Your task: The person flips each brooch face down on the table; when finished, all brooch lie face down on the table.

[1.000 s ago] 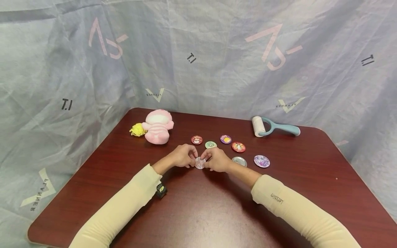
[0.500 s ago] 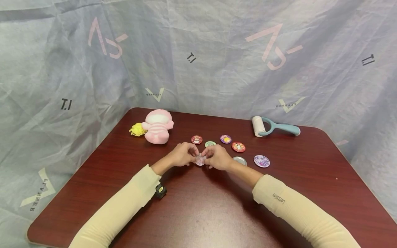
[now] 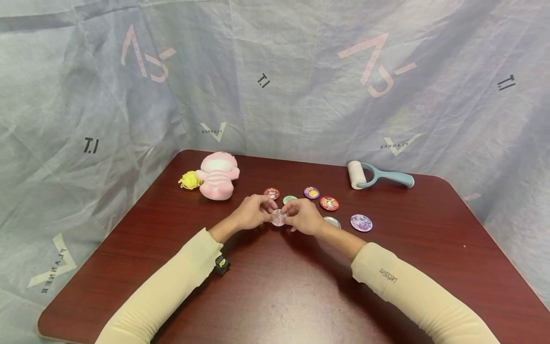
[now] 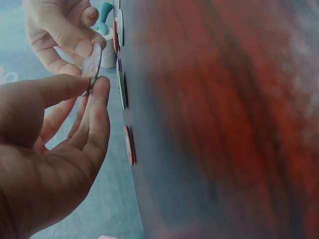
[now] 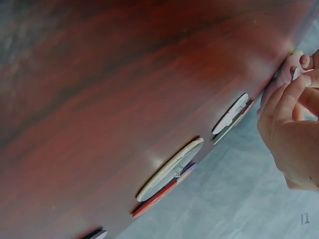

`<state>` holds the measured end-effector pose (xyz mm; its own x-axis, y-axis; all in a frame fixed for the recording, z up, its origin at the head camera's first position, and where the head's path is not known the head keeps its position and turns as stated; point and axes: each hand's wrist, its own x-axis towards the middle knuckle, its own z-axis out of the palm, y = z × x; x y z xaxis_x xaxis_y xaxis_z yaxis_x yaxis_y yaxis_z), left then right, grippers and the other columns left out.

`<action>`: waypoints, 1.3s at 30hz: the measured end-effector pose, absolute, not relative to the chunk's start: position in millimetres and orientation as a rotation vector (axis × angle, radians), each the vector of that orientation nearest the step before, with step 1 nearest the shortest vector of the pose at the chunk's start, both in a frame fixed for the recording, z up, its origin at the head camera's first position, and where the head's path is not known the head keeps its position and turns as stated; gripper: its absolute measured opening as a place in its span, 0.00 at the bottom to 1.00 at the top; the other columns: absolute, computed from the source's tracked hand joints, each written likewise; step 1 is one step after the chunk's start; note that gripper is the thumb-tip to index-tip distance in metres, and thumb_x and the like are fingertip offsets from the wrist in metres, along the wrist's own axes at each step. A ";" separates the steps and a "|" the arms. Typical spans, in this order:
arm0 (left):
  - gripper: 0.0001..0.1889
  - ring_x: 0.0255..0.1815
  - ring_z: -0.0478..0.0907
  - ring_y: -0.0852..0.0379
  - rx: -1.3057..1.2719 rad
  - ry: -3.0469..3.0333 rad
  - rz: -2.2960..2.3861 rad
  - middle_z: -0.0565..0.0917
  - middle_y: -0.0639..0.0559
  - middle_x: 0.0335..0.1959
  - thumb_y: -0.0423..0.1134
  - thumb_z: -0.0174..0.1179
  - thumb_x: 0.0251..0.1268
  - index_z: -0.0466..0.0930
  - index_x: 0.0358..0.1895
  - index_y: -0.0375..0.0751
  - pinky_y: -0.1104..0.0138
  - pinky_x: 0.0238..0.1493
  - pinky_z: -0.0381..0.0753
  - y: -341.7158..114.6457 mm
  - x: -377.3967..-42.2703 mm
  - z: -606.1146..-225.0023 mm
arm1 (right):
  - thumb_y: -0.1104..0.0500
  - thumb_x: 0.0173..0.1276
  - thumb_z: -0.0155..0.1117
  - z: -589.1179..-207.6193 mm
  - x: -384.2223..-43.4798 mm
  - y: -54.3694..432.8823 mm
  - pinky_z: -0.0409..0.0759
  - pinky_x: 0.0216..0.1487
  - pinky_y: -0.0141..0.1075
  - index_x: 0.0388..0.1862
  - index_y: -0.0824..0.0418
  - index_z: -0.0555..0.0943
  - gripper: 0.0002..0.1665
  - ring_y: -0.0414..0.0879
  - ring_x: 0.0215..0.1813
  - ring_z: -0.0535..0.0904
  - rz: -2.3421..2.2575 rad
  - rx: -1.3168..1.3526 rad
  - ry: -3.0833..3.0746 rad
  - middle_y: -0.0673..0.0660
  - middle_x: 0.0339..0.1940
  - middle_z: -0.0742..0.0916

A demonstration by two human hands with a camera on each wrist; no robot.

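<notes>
Both hands hold one round button badge with a pale pink and white pattern, over the middle of the table. In the head view the badge [image 3: 278, 218] shows its printed face, with the left hand [image 3: 253, 212] pinching its left edge and the right hand [image 3: 304, 217] its right edge. Seen from the left wrist, the badge [image 4: 92, 65] is nearly edge-on and raised off the table, the left thumb and a finger on its lower rim. From the right wrist only a sliver of the badge [image 5: 296, 73] shows between the fingertips.
Beyond the hands lie red [image 3: 271, 193], green [image 3: 290, 199], purple [image 3: 311, 192] and orange-red badges [image 3: 329, 203]. A silver-backed badge [image 3: 332, 222] and a purple-white one [image 3: 361, 222] lie right. Farther back are a pink plush toy [image 3: 216, 177], yellow ruffled bundle [image 3: 190, 180] and lint roller [image 3: 378, 176].
Both hands have moved slightly up and away from the body with the badge. Its printed face shows more fully between the fingers now. The other things have stayed put.
</notes>
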<state>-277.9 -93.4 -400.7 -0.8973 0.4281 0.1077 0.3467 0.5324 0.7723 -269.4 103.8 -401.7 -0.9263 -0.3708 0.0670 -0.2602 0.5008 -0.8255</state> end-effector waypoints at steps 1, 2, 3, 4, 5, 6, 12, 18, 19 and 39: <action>0.10 0.25 0.83 0.52 0.679 2.667 1.321 0.85 0.48 0.32 0.26 0.68 0.55 0.84 0.41 0.36 0.67 0.24 0.80 -93.4 -277.9 -400.6 | 0.74 0.58 0.69 -401.8 -269.5 103.8 0.84 0.26 0.41 0.38 0.68 0.83 0.08 0.45 0.19 0.82 -1.414 -0.558 2.617 0.58 0.30 0.87; 0.11 0.26 0.83 0.51 0.676 2.663 1.330 0.84 0.48 0.32 0.26 0.68 0.55 0.83 0.42 0.35 0.67 0.24 0.80 -93.3 -277.8 -400.4 | 0.74 0.58 0.69 -401.8 -269.4 103.9 0.84 0.26 0.41 0.38 0.68 0.83 0.09 0.45 0.20 0.82 -1.420 -0.563 2.617 0.59 0.30 0.86; 0.11 0.25 0.83 0.50 0.666 2.657 1.337 0.84 0.48 0.32 0.26 0.68 0.55 0.83 0.43 0.35 0.67 0.24 0.81 -93.1 -277.8 -400.4 | 0.74 0.58 0.69 -402.0 -269.5 103.9 0.84 0.26 0.41 0.38 0.68 0.83 0.09 0.46 0.20 0.82 -1.427 -0.564 2.616 0.59 0.30 0.86; 0.11 0.25 0.83 0.48 0.658 2.649 1.343 0.84 0.48 0.32 0.26 0.67 0.56 0.83 0.43 0.35 0.67 0.24 0.81 -93.0 -277.8 -400.5 | 0.74 0.58 0.69 -402.1 -269.5 104.0 0.84 0.25 0.42 0.39 0.68 0.83 0.09 0.47 0.21 0.82 -1.432 -0.565 2.617 0.59 0.30 0.86; 0.10 0.26 0.83 0.47 0.651 2.644 1.346 0.84 0.48 0.32 0.26 0.67 0.56 0.83 0.42 0.35 0.67 0.24 0.81 -93.0 -278.0 -400.7 | 0.74 0.58 0.69 -402.2 -269.4 104.1 0.84 0.25 0.41 0.39 0.68 0.82 0.10 0.49 0.21 0.83 -1.438 -0.562 2.617 0.59 0.30 0.86; 0.10 0.26 0.84 0.46 0.644 2.642 1.346 0.84 0.48 0.32 0.26 0.67 0.56 0.83 0.42 0.35 0.67 0.24 0.81 -92.8 -278.0 -400.4 | 0.74 0.58 0.69 -402.3 -269.4 104.3 0.84 0.25 0.41 0.40 0.68 0.82 0.11 0.50 0.22 0.83 -1.446 -0.555 2.614 0.59 0.30 0.86; 0.07 0.23 0.80 0.53 0.682 2.658 1.345 0.84 0.49 0.33 0.28 0.69 0.57 0.84 0.39 0.38 0.67 0.22 0.80 -93.7 -280.9 -402.8 | 0.74 0.58 0.69 -402.8 -269.7 106.3 0.84 0.24 0.40 0.39 0.67 0.82 0.10 0.52 0.23 0.84 -1.470 -0.542 2.620 0.59 0.30 0.87; 0.05 0.23 0.79 0.53 0.715 2.638 1.375 0.82 0.50 0.32 0.27 0.68 0.58 0.83 0.35 0.39 0.66 0.21 0.80 -94.6 -281.3 -403.8 | 0.70 0.61 0.70 -402.6 -270.9 109.7 0.84 0.27 0.42 0.33 0.69 0.85 0.02 0.48 0.22 0.84 -1.433 -0.614 2.632 0.59 0.31 0.88; 0.05 0.23 0.80 0.52 0.713 2.632 1.375 0.82 0.50 0.33 0.27 0.67 0.59 0.83 0.35 0.39 0.66 0.22 0.80 -94.8 -281.2 -403.8 | 0.70 0.61 0.70 -402.3 -271.2 109.8 0.84 0.27 0.41 0.33 0.69 0.85 0.02 0.48 0.23 0.84 -1.433 -0.618 2.633 0.59 0.31 0.89; 0.05 0.29 0.78 0.61 0.741 2.598 1.392 0.86 0.52 0.33 0.30 0.70 0.56 0.85 0.35 0.39 0.69 0.31 0.77 -96.7 -284.1 -402.7 | 0.65 0.62 0.69 -402.0 -274.1 113.0 0.77 0.19 0.32 0.41 0.63 0.86 0.09 0.50 0.27 0.84 -1.410 -0.506 2.613 0.55 0.30 0.89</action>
<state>-284.1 -96.7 -402.7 -0.8761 0.4625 0.1357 0.3692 0.4629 0.8059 -274.1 113.0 -402.0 -0.9353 -0.3509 0.0445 -0.2299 0.5073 -0.8306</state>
